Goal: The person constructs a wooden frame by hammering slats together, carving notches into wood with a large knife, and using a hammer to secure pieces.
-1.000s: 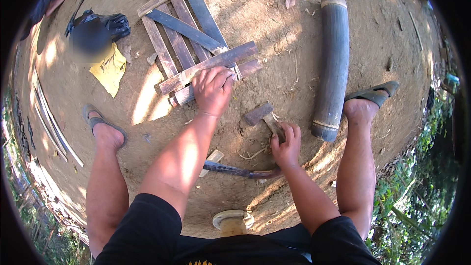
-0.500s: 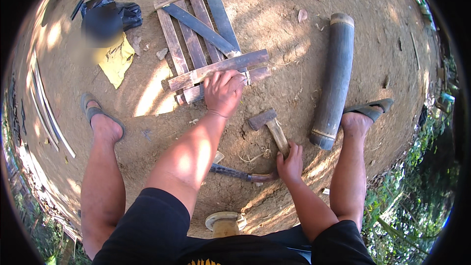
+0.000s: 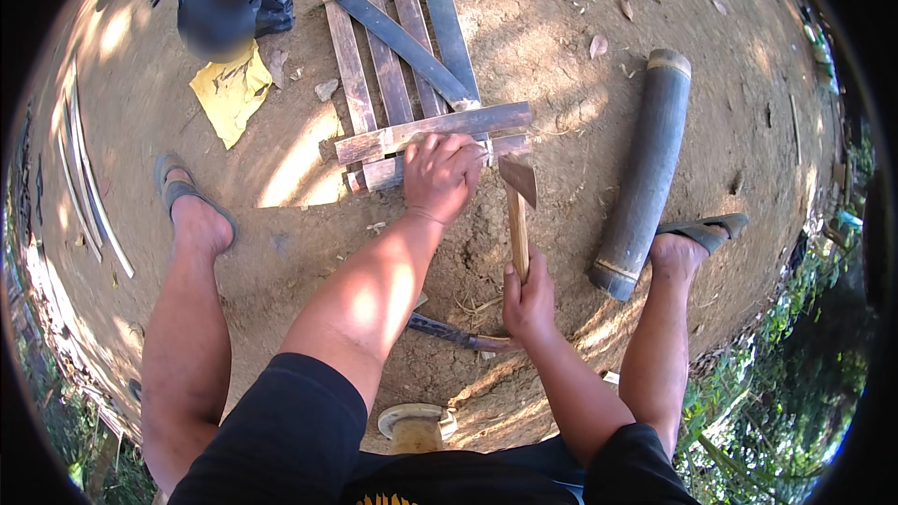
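A frame of bamboo slats [image 3: 388, 75], with crosspieces at both ends and a dark diagonal strip, lies on the dirt ahead of me. My left hand [image 3: 440, 176] is closed over its near end, fingers curled at the near crosspiece [image 3: 435, 131]. Whether the fingertips also pinch something small cannot be made out. My right hand [image 3: 530, 299] grips the wooden handle of a hatchet [image 3: 518, 224]. The hatchet's metal head is raised close to the right end of that crosspiece, apart from my left hand.
A thick dark bamboo tube [image 3: 645, 173] lies at right, beside my sandalled foot. Nearer me is a curved dark tool with a brown handle [image 3: 454, 332]. Far left lie a black plastic bag [image 3: 271, 7], a yellow piece [image 3: 232, 93] and thin pale strips [image 3: 89, 178].
My right hand has lifted the hatchet from near the ground, bringing its head up and forward toward the frame. The left hand stays on the frame. The whole view has shifted slightly.
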Tool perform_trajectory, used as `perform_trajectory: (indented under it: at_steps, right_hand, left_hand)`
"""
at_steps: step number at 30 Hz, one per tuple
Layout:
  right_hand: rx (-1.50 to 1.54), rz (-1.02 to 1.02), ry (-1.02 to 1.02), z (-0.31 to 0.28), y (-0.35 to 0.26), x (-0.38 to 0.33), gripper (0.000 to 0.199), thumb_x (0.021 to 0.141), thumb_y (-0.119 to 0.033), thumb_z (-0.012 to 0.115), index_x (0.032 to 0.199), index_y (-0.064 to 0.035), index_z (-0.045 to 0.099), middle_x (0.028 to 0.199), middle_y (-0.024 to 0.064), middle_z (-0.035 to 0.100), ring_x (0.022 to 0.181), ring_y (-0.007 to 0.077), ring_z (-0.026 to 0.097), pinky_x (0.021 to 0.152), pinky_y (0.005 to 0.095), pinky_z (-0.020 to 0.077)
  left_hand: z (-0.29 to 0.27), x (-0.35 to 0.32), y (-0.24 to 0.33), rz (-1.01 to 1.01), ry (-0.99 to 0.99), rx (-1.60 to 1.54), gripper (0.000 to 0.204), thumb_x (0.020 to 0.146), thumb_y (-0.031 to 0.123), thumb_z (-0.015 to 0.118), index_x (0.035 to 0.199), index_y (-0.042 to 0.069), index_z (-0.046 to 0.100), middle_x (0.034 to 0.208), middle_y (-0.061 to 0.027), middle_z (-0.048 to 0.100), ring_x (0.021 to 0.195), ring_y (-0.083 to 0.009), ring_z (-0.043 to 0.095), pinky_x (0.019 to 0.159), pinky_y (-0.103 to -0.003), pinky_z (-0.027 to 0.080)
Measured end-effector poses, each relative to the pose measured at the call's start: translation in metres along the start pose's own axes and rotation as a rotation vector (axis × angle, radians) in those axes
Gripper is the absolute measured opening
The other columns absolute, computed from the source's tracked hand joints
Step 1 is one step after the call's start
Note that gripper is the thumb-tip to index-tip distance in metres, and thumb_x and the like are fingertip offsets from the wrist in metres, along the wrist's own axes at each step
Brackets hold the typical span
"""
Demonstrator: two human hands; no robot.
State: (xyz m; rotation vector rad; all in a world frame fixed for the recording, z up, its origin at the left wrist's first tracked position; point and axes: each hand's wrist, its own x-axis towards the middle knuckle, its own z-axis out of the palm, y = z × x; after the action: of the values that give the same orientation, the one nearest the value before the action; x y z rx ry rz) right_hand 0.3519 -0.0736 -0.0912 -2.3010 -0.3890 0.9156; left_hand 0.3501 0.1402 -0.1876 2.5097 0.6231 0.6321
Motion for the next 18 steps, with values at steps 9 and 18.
perform_trajectory:
  at_steps: [9, 18]
  right_hand:
    - [-0.186, -0.165, 0.068, 0.006, 0.004, 0.014, 0.049, 0.101, -0.015, 0.057, 0.142, 0.0044, 0.041, 0.112, 0.0325, 0.062, 0.098, 0.0506, 0.064, 0.082, 0.0534, 0.0516]
    - [-0.195, -0.113, 0.015, 0.005, 0.004, 0.019, 0.048, 0.1, -0.013, 0.057, 0.143, 0.0024, 0.042, 0.116, 0.0299, 0.062, 0.098, 0.0497, 0.064, 0.082, 0.0525, 0.0526]
  left_hand:
    - [-0.002, 0.0, 0.001, -0.038, -0.077, 0.021, 0.009, 0.083, 0.024, 0.074, 0.091, 0.019, 0.074, 0.102, 0.0092, 0.068, 0.099, -0.017, 0.058, 0.09, -0.039, 0.039]
    - [0.0, -0.003, -0.001, -0.033, -0.046, 0.022, 0.007, 0.085, 0.025, 0.074, 0.088, 0.019, 0.075, 0.103, 0.0085, 0.069, 0.096, -0.0179, 0.059, 0.091, -0.039, 0.04]
